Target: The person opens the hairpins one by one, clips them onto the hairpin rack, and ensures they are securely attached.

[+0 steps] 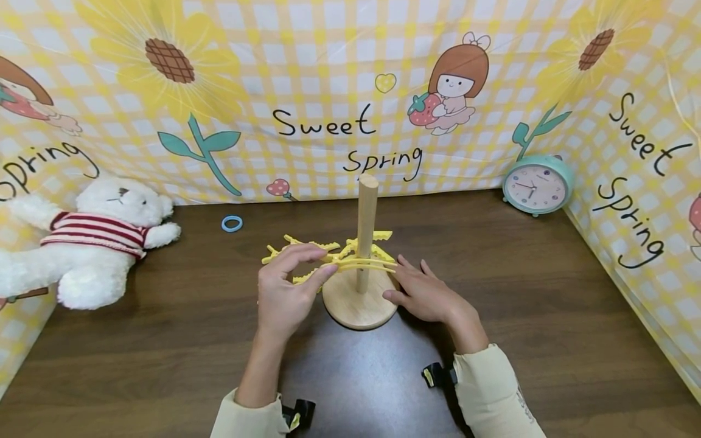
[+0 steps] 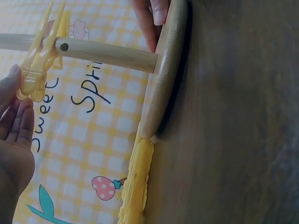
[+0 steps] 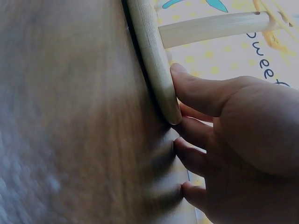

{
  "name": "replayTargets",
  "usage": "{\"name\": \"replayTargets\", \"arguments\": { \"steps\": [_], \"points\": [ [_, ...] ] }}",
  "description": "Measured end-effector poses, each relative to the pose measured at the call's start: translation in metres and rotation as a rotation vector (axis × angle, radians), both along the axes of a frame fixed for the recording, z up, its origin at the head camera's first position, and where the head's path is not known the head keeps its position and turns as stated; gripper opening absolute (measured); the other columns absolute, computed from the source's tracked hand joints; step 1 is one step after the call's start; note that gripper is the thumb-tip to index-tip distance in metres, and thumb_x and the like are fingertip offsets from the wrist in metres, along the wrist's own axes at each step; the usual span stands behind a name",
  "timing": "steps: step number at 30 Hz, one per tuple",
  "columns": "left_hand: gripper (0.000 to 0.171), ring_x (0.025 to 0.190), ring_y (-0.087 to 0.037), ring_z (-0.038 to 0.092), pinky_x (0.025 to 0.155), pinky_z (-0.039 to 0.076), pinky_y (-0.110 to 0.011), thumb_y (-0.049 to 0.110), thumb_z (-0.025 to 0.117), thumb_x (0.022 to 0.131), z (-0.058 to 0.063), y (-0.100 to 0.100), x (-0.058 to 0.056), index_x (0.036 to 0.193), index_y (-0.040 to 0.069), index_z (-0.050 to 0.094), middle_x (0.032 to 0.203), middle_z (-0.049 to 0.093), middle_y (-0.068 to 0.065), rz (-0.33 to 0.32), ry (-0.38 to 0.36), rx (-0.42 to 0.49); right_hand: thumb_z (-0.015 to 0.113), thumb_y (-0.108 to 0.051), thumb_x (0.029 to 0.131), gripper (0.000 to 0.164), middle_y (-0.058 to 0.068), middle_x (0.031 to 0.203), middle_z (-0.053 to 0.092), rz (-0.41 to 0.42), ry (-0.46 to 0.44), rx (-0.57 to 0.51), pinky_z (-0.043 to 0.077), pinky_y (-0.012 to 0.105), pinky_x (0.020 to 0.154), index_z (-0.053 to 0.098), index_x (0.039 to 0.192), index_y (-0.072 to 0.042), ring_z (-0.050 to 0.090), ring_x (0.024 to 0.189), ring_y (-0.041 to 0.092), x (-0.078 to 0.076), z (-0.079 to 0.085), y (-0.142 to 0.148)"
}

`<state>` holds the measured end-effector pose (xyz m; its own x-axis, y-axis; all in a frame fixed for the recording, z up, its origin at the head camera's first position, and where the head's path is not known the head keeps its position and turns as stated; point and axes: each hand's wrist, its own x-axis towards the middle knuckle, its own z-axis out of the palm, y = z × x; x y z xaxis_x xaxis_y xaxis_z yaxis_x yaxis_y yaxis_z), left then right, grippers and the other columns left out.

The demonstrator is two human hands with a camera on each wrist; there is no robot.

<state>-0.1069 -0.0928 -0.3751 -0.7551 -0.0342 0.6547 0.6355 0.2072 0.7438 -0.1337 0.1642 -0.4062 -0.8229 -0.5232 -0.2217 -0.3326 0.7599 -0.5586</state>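
Note:
My left hand (image 1: 286,293) pinches the rounded end of a yellow hair clip (image 2: 33,78) between thumb and fingertips. Two long prongs of the clip reach across the wooden post (image 1: 367,210), one on each side of it in the left wrist view. This post rises upright from a round wooden base (image 1: 356,313). On the right side, my right hand (image 1: 429,295) holds the base's rim, thumb (image 3: 198,88) on its upper face and fingertips low by the tabletop. More yellow toothed clips (image 1: 323,247) lie left of and behind the stand, partly hidden by my left hand.
A white teddy bear (image 1: 98,237) in a striped top sits at the far left. Near the back cloth lies a blue ring (image 1: 232,224). A mint alarm clock (image 1: 538,185) stands at the back right. Patterned cloth (image 1: 317,73) walls the dark wooden table (image 1: 181,353).

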Motion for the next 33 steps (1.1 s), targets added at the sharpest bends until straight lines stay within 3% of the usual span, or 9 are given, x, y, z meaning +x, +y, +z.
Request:
{"name": "replayTargets", "arguments": {
  "steps": [14,25,33],
  "points": [
    [0.028,0.090,-0.023,0.066,0.083,0.056,-0.029,-0.009,0.085,0.075,0.000,-0.002,0.000,0.101,-0.004,0.075,0.101,0.072,-0.012,-0.038,0.004,-0.060,0.055,-0.031,0.106,0.061,0.013,0.162,0.031,-0.007,0.003,-0.001,-0.002,0.057,0.122,0.034,0.158,-0.008,0.009,0.154,0.028,-0.001,-0.001,-0.001],
    [0.028,0.097,-0.025,0.066,0.088,0.054,-0.028,-0.006,0.084,0.079,-0.001,-0.002,0.002,0.105,-0.003,0.075,0.107,0.071,-0.009,-0.026,0.000,-0.097,0.055,-0.030,0.107,0.059,0.014,0.161,0.033,-0.007,-0.005,0.000,-0.002,0.056,0.122,0.036,0.156,-0.005,0.010,0.154,0.028,0.000,0.001,0.000],
    [0.043,0.097,-0.027,0.065,0.089,0.054,-0.031,-0.005,0.087,0.075,-0.003,-0.012,0.003,0.115,0.002,0.073,0.112,0.069,-0.009,-0.036,-0.024,-0.089,0.055,-0.031,0.107,0.060,0.014,0.162,0.032,-0.007,-0.012,-0.002,-0.003,0.055,0.122,0.036,0.157,-0.005,0.009,0.154,0.027,-0.001,0.001,-0.001]
  ]
}}
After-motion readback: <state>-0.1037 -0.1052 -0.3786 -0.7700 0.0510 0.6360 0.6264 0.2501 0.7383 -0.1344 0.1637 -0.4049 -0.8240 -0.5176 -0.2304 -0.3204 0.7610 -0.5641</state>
